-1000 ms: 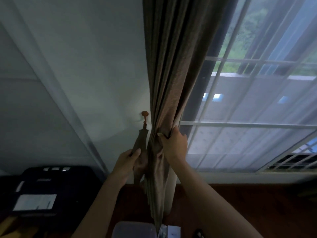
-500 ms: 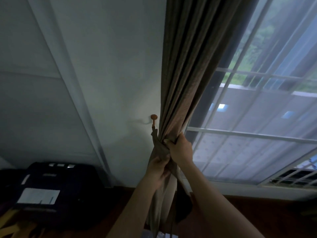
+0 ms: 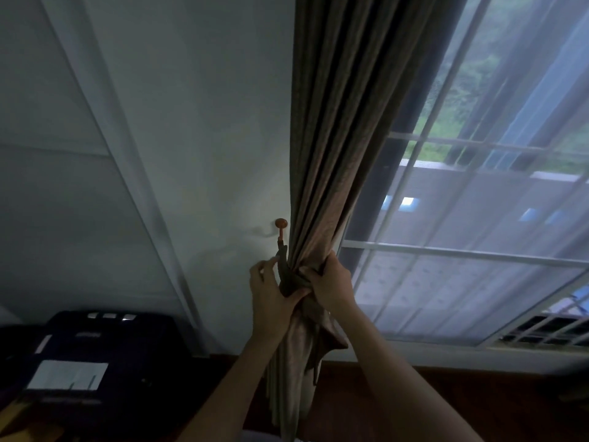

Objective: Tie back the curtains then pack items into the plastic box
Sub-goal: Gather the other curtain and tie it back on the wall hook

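A brown curtain [image 3: 331,148] hangs in folds beside the window and is bunched at hand height. A dark tie-back band [image 3: 287,272] hangs from a round reddish wall hook [image 3: 281,223] and wraps the bunch. My left hand [image 3: 271,295] holds the band from the left, thumb pressed across it, forefinger raised. My right hand [image 3: 333,285] grips the gathered curtain on its right side. The plastic box shows only as a pale sliver at the bottom edge.
A sheer white curtain [image 3: 462,266] covers the window on the right. A dark case [image 3: 95,355] with a white label sits low on the left against the wall. A dark wooden surface [image 3: 430,400] lies below the sill.
The band, which hung loose beside the curtain, is now drawn round the bunched fabric. My left hand has come across to the curtain and risen toward the hook. My right hand keeps its grip.
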